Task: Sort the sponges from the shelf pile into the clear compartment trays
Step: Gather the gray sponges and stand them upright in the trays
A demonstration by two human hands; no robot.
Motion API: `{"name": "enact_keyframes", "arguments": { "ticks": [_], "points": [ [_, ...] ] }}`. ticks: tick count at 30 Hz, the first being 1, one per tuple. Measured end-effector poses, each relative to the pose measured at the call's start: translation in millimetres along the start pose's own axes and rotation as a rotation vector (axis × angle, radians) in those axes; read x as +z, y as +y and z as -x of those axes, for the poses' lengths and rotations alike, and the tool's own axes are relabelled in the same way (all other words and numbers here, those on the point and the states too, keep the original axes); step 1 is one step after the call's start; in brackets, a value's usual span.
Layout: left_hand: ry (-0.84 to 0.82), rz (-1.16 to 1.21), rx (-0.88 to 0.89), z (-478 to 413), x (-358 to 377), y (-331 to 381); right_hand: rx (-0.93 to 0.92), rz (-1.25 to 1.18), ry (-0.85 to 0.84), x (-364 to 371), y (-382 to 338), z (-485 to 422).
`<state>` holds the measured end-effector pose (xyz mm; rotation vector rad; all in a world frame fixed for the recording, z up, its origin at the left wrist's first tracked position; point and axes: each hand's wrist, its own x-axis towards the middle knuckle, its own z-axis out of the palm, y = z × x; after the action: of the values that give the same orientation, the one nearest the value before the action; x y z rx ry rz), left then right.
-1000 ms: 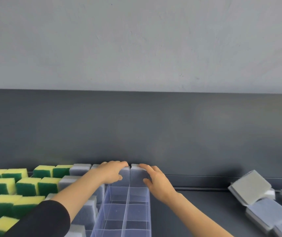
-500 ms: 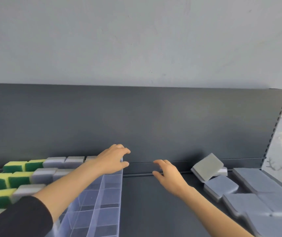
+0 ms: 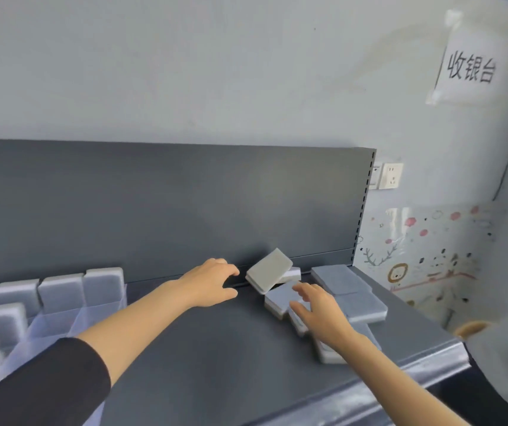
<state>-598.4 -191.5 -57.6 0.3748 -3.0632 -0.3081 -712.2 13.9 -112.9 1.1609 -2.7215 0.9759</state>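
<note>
Head view. The loose pile of sponges (image 3: 339,278) lay on the dark shelf (image 3: 216,348) at about 4 o'clock in the view. The clear tray (image 3: 56,324) sat at 8 o'clock, well apart from the pile.

Left hand (image 3: 212,282): released, fingers loosely curled, nothing in it. It hovered just at 9 o'clock of the tilted grey sponge (image 3: 269,270). That sponge leaned up off the shelf, propped on a pale sponge (image 3: 291,275) under it, so its raised near edge probably offered an easy pinch.

Right hand (image 3: 320,309): released, fingers spread, thumb apart, over a flat blue-grey sponge (image 3: 280,298) at 6 o'clock of the tilted one. Contact could not be told. Judged: each hand was set to take one sponge, so two would go per trip.

Sponges in the tray (image 3: 103,284) stood on edge, side by side, likely so that more fit per compartment.

Counts:
- Pile: one tilted grey, one pale, at least five blue-grey lying flat. The right hand hid part.
- Tray: six standing sponges in view, the frame edge cutting off the rest.
- Hands: two, both empty.
</note>
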Motion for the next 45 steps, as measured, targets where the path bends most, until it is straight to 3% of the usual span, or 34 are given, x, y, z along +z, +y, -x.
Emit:
{"name": "enact_keyframes", "arguments": {
  "ticks": [8, 17, 23, 28, 37, 45],
  "points": [
    [-0.004, -0.023, 0.05, -22.1, 22.3, 36.4, 0.129, 0.022, 0.035, -31.3, 48.2, 33.5],
    [0.124, -0.33, 0.171, -60.1, 48.5, 22.0, 0.273, 0.113, 0.014, -42.2, 84.5, 49.6],
    [0.19, -0.501, 0.315, -93.5, 63.0, 15.0, 0.505, 0.291, -0.09, -37.8, 92.9, 44.1],
    [0.225, -0.619, 0.382, -113.8, 71.2, 7.1, 0.574, 0.19, -0.146, -29.1, 98.8, 36.4],
    [0.361, -0.403, 0.495, -124.1, 64.9, -7.0, 0.585, -0.21, -0.078, -25.2, 102.7, 33.6],
    [0.379, -0.059, 0.197, -85.6, 29.6, 10.3, 0.42, -0.448, -0.013, -43.8, 76.5, 33.6]
  ]
}}
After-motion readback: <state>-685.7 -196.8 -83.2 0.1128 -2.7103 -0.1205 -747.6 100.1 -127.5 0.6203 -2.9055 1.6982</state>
